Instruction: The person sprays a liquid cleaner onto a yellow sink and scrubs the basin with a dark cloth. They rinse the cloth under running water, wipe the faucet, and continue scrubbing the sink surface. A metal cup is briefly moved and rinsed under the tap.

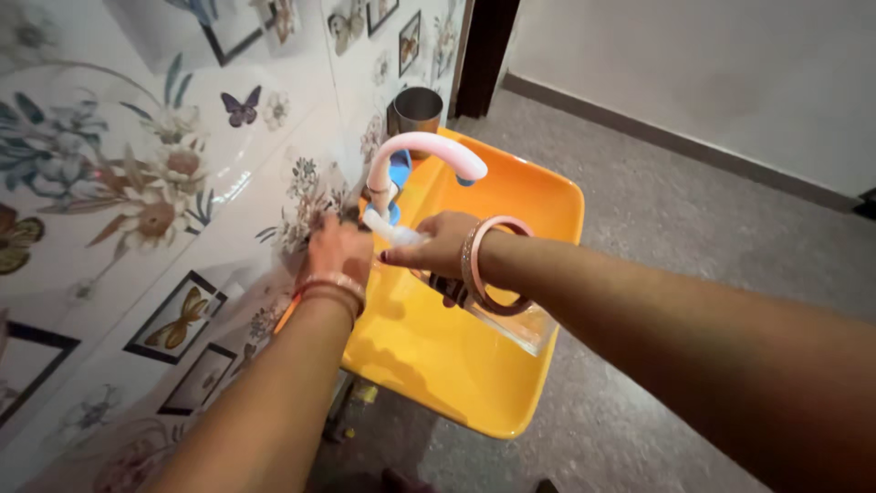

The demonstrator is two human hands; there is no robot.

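so the thing holding everything here is this bright orange basin [474,365], fixed against the flowery butterfly-tiled wall [137,183] with grey speckled floor [675,228] under and around it. A white curved tap [429,146] arches over the back of it, and a steel cup [418,110] sits at the far corner by the wall. A clear glass [520,324] is at the basin's right rim

Left hand [336,254] hides the tap [415,155] base; the glass [511,319] under the right wrist is blurred.
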